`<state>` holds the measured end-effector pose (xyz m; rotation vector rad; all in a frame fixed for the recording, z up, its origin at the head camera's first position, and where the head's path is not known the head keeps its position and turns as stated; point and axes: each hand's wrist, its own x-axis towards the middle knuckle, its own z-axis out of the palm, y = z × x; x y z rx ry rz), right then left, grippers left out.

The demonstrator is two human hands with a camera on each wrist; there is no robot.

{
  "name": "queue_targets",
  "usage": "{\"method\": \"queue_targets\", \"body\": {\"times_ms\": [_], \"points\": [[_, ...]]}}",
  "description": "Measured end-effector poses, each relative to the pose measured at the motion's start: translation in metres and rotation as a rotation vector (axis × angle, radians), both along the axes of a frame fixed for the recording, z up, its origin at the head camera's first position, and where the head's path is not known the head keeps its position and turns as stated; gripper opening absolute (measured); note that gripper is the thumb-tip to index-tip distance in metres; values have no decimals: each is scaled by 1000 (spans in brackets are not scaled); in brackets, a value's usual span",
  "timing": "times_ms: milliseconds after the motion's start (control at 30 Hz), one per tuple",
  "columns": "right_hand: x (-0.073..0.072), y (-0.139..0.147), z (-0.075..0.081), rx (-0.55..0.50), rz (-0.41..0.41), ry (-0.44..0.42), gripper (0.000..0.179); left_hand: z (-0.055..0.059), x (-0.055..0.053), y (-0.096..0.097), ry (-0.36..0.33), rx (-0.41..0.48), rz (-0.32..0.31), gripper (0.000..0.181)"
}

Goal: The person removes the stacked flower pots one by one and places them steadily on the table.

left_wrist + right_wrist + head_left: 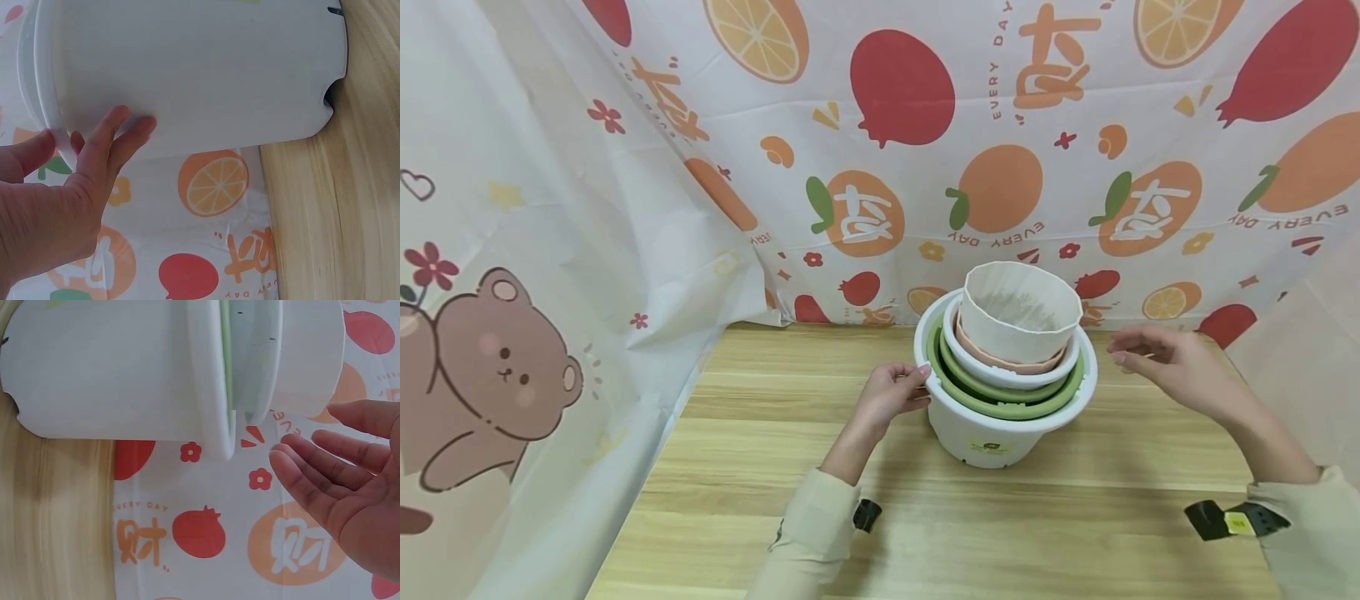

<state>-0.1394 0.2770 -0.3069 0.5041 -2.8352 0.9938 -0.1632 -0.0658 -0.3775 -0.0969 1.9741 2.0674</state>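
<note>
A nested stack of plastic flowerpots stands upright on the table. The large white flowerpot (951, 429) is outermost. Inside it sit green pots (1000, 412), a smaller white pot (1017, 381), a pinkish pot (992, 360) and, topmost, a cream pot (1018, 332) with a wavy rim. My left hand (889, 398) pinches the large pot's rim at its left side; in the left wrist view the thumb is at the rim and the fingers (94, 150) lie along the outer wall. To the right of the stack, my right hand (1187, 367) hovers with relaxed fingers, holding nothing.
The wood-grain table (760, 475) extends in front of and beside the stack. A fruit-printed cloth (910, 208) hangs right behind the pots, and a bear-printed cloth (587, 292) hangs along the left side.
</note>
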Motion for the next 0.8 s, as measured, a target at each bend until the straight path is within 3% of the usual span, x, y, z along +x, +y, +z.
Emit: {"method": "queue_targets", "body": {"times_ms": [367, 533, 800], "points": [[-16, -5, 21, -85, 36, -126, 34, -1, -2, -1, -5, -5, -11, 26], [-25, -11, 30, -124, 13, -183, 41, -2, -3, -1, -3, -6, -11, 26], [-36, -24, 40, -71, -35, -243, 51, -1, -1, -1, -5, -8, -14, 25]]}}
